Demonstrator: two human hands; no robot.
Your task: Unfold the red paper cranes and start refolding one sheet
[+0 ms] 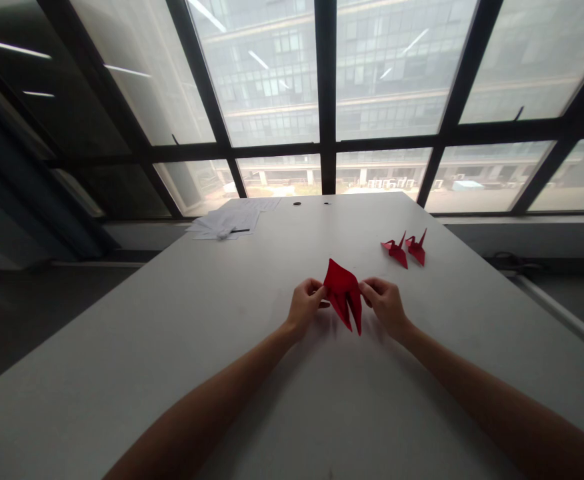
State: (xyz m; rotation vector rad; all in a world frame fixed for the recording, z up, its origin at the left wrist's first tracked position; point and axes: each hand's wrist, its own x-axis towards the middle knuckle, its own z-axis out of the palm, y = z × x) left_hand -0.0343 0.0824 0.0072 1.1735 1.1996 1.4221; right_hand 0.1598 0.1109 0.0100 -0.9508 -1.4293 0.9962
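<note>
A red folded origami paper (pixel 343 283) is held up between my two hands over the white table. Its broad pointed flap is at the top, and two narrow legs hang down with a slit between them. My left hand (pixel 308 305) pinches its left edge between thumb and fingers. At the right edge, my right hand (pixel 383 301) grips the paper with closed fingertips. Two finished red paper cranes, one (pixel 396 251) beside the other (pixel 417 248), stand on the table beyond my right hand.
The white table (pixel 212 313) stretches to a row of dark-framed windows (pixel 327 100). Loose white papers (pixel 229 219) lie at its far left with a dark pen (pixel 241 231) on them. Two small round holes are near the far edge. A blue curtain (pixel 32 160) hangs at left.
</note>
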